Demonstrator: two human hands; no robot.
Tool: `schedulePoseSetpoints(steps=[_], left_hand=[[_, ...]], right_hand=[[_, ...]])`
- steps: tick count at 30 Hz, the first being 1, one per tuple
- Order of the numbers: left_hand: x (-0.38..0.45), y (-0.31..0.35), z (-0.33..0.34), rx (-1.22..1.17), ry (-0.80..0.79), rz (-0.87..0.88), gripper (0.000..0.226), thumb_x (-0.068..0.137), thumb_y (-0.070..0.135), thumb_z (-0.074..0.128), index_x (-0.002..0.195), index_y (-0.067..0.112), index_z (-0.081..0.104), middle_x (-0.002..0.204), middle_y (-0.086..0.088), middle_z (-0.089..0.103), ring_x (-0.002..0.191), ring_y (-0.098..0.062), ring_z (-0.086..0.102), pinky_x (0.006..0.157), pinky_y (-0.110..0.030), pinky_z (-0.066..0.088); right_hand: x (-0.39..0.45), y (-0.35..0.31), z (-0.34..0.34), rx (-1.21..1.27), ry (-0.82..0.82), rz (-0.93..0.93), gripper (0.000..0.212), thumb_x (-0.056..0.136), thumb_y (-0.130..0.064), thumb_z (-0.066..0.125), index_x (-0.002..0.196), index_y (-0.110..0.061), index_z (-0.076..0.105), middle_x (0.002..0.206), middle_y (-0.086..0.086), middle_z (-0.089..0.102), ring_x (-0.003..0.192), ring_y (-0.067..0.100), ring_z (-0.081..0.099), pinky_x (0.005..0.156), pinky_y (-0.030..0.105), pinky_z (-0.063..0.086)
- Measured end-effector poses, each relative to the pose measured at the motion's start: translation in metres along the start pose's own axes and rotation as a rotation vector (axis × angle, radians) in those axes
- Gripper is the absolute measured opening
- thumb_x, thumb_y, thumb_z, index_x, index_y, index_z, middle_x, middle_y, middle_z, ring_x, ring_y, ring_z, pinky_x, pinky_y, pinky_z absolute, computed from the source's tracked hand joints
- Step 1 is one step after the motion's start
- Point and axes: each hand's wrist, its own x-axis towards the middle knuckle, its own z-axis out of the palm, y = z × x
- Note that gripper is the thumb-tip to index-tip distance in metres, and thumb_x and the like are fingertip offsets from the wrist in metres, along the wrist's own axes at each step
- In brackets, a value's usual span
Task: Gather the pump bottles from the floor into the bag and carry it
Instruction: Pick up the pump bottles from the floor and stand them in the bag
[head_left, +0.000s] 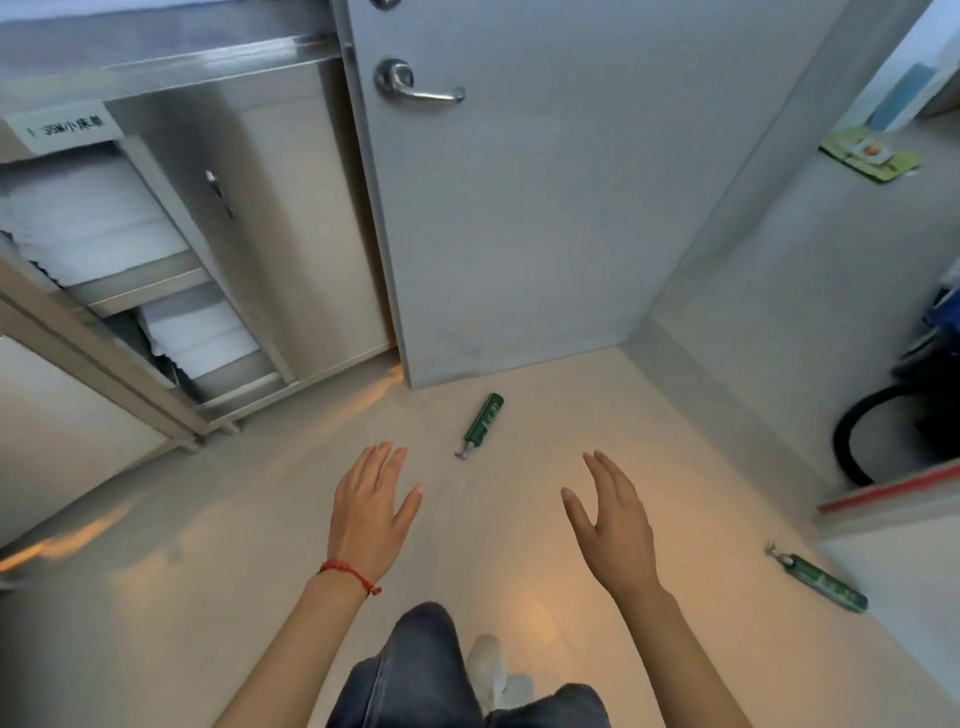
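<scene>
Two green pump bottles lie flat on the pale tiled floor. One pump bottle (483, 422) lies near the foot of the door, pump end towards me. The other pump bottle (821, 578) lies at the right, beside a low white ledge. My left hand (371, 512), with a red string at the wrist, is held out flat with straight fingers, empty. My right hand (613, 519) is also spread and empty. Both hands hover above the floor, short of the nearer bottle. No bag is in view.
A grey door (545, 208) with a lever handle stands shut ahead. A steel cabinet (218, 249) holding stacked white linen stands at the left. A black hose (857, 436) and dark equipment sit at the right, above a red-edged ledge (893, 491). My legs and shoe are below.
</scene>
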Motion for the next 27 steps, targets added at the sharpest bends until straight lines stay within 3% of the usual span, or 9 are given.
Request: schedulePoseSetpoints(steps=[6,11,14,18,22,27], left_hand=[[0.082,0.007,0.012,0.004,-0.017,-0.067,0.08,0.088,0.062,0.009,0.123,0.004,0.052,0.128,-0.021,0.054,0.121,-0.038,0.047,0.097,-0.049,0.038],[0.158,-0.007,0.026,-0.021,-0.016,-0.143,0.07,0.088,0.056,0.023,0.123,0.002,0.052,0.128,-0.022,0.053,0.12,-0.039,0.048,0.096,-0.05,0.039],[0.198,-0.012,0.028,-0.049,-0.033,-0.183,0.076,0.09,0.059,0.015,0.121,0.002,0.054,0.126,-0.023,0.055,0.117,-0.04,0.05,0.095,-0.051,0.041],[0.238,-0.016,0.035,-0.041,-0.025,-0.229,0.061,0.088,0.049,0.031,0.121,0.002,0.053,0.127,-0.022,0.054,0.118,-0.039,0.05,0.095,-0.051,0.041],[0.263,-0.027,0.052,-0.038,-0.038,-0.265,0.069,0.092,0.055,0.015,0.124,0.004,0.051,0.129,-0.02,0.054,0.12,-0.037,0.048,0.096,-0.049,0.041],[0.281,-0.045,0.097,-0.057,0.01,-0.396,0.067,0.092,0.054,0.015,0.127,0.006,0.047,0.132,-0.018,0.051,0.124,-0.034,0.044,0.098,-0.045,0.039]], right_hand=[[0.104,0.004,0.004,-0.003,-0.058,-0.045,0.051,0.092,-0.037,0.045,0.138,-0.016,0.035,0.147,0.004,0.036,0.135,0.019,0.033,0.108,0.031,0.028],[0.19,-0.002,0.023,-0.029,-0.138,-0.088,0.051,0.093,-0.038,0.043,0.138,-0.016,0.035,0.147,0.005,0.037,0.135,0.02,0.032,0.108,0.032,0.028],[0.237,-0.008,0.029,-0.044,-0.197,-0.132,0.053,0.092,-0.04,0.041,0.137,-0.014,0.037,0.146,0.007,0.038,0.135,0.022,0.034,0.106,0.033,0.03],[0.294,-0.013,0.039,-0.094,-0.275,-0.189,0.051,0.092,-0.037,0.045,0.137,-0.014,0.037,0.146,0.007,0.038,0.134,0.022,0.034,0.106,0.035,0.032],[0.337,-0.011,0.057,-0.116,-0.373,-0.238,0.05,0.092,-0.034,0.047,0.137,-0.015,0.037,0.146,0.006,0.038,0.134,0.021,0.034,0.105,0.037,0.033],[0.387,0.005,0.106,-0.177,-0.521,-0.347,0.054,0.088,-0.042,0.042,0.135,-0.014,0.04,0.144,0.007,0.041,0.132,0.023,0.038,0.104,0.037,0.034]])
